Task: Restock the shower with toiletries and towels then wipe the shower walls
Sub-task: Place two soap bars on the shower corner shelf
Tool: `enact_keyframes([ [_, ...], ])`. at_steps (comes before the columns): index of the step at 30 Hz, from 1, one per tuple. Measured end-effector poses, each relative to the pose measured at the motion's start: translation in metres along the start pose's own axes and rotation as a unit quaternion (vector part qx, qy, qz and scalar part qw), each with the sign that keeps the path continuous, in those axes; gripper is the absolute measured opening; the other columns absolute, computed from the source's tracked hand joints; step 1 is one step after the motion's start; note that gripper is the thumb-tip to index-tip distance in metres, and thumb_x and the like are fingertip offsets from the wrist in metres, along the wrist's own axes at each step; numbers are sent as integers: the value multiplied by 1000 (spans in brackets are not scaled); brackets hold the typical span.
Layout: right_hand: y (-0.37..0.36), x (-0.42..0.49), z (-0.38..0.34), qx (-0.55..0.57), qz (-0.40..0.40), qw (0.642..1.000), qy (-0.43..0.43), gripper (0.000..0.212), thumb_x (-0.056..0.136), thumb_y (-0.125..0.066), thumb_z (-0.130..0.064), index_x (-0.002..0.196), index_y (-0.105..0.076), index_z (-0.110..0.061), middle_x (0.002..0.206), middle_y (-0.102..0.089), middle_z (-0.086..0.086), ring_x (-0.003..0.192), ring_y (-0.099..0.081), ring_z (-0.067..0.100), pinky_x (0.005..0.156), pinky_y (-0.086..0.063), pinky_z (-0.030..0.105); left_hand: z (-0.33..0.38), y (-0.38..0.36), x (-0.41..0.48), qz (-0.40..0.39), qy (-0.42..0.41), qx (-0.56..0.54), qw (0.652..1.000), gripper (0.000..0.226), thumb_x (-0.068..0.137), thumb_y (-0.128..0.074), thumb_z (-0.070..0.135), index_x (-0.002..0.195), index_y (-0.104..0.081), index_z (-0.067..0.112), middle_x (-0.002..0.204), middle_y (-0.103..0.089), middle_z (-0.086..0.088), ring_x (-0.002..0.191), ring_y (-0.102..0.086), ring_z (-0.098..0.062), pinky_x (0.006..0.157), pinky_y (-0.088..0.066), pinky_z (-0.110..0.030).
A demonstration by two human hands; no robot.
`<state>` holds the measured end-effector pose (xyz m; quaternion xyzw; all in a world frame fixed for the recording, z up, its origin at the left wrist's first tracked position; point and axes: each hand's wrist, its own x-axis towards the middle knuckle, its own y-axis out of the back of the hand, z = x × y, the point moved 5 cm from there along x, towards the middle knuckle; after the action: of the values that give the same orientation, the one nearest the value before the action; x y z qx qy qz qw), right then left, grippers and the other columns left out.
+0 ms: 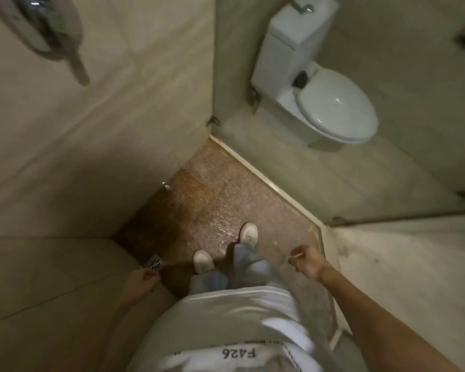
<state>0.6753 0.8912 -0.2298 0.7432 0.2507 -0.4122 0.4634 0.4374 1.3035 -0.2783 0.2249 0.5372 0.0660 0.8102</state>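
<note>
I look straight down inside a tiled shower stall. The beige shower wall rises on the left, with a chrome shower control high on it. My left hand hangs low beside the wall, fingers loosely curled, holding nothing. My right hand hangs out to the right over the floor, fingers loosely curled, with nothing clearly in it. No toiletries, towels or cloth are in view.
The wet speckled brown shower floor has a square metal drain by the left wall. My two white shoes stand near the drain. A glass partition separates the stall from a white toilet. A pale threshold lies on the right.
</note>
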Motion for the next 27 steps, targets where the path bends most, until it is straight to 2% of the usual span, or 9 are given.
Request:
enact_keyframes([
  [4, -23, -30, 97, 119, 34, 989, -80, 12, 89, -73, -19, 96, -64, -15, 91, -70, 12, 87, -71, 33, 84, -56, 45, 47, -12, 6, -41, -58, 70, 995, 14, 97, -63, 14, 106, -69, 6, 98, -70, -11, 86, -66, -22, 74, -51, -29],
  [7, -38, -59, 145, 210, 65, 968, -120, 11, 89, -70, -15, 82, -61, -18, 88, -70, 18, 79, -69, 33, 70, -54, 42, 95, -29, 4, -57, -118, 126, 983, 10, 97, -63, 23, 104, -69, 20, 101, -71, -4, 91, -68, -21, 80, -57, -37],
  [10, -61, -82, 189, 299, 91, 937, -158, 14, 92, -66, -11, 79, -60, -14, 81, -65, 13, 70, -64, 27, 54, -45, 27, 140, -56, -3, -89, -169, 184, 964, 9, 98, -61, 24, 101, -69, 22, 93, -71, -1, 84, -67, -18, 70, -54, -31],
  [12, -82, -96, 218, 337, 113, 919, -173, 14, 92, -63, -10, 78, -62, -13, 80, -65, 12, 73, -67, 29, 54, -48, 28, 165, -75, -9, -109, -194, 235, 946, 11, 98, -60, 30, 97, -71, 27, 90, -71, 4, 83, -67, -18, 70, -54, -30],
  [15, -133, -113, 261, 391, 107, 893, -196, 13, 92, -62, -12, 79, -61, -17, 84, -67, 12, 77, -70, 31, 61, -55, 36, 202, -104, -25, -118, -206, 291, 927, 19, 99, -55, 34, 97, -71, 25, 92, -74, 3, 83, -70, -17, 69, -55, -30],
  [18, -182, -128, 294, 442, 88, 871, -196, 10, 90, -60, -17, 81, -63, -13, 71, -64, 6, 65, -64, 25, 58, -53, 39, 237, -136, -48, -97, -222, 313, 918, 13, 100, -55, 26, 99, -68, 24, 94, -74, -1, 77, -68, -20, 64, -50, -28],
  [21, -208, -152, 323, 495, 78, 837, -218, 16, 96, -59, -13, 80, -63, -15, 72, -62, 11, 65, -58, 25, 52, -42, 30, 257, -173, -80, -106, -231, 271, 928, 11, 100, -57, 20, 97, -68, 20, 94, -74, -7, 86, -70, -26, 76, -54, -38],
  [24, -234, -170, 353, 538, 84, 800, -251, 13, 96, -59, -9, 85, -65, -9, 68, -62, 12, 58, -56, 24, 54, -39, 29, 265, -212, -110, -137, -236, 262, 926, 13, 102, -54, 15, 101, -66, 19, 102, -71, -6, 99, -69, -25, 92, -52, -42],
  [27, -244, -179, 382, 559, 100, 778, -268, 13, 92, -58, -4, 82, -66, -3, 64, -60, 12, 56, -55, 23, 54, -40, 29, 269, -244, -120, -165, -217, 285, 919, 14, 104, -51, 15, 106, -65, 15, 107, -70, -6, 98, -68, -21, 85, -52, -33],
])
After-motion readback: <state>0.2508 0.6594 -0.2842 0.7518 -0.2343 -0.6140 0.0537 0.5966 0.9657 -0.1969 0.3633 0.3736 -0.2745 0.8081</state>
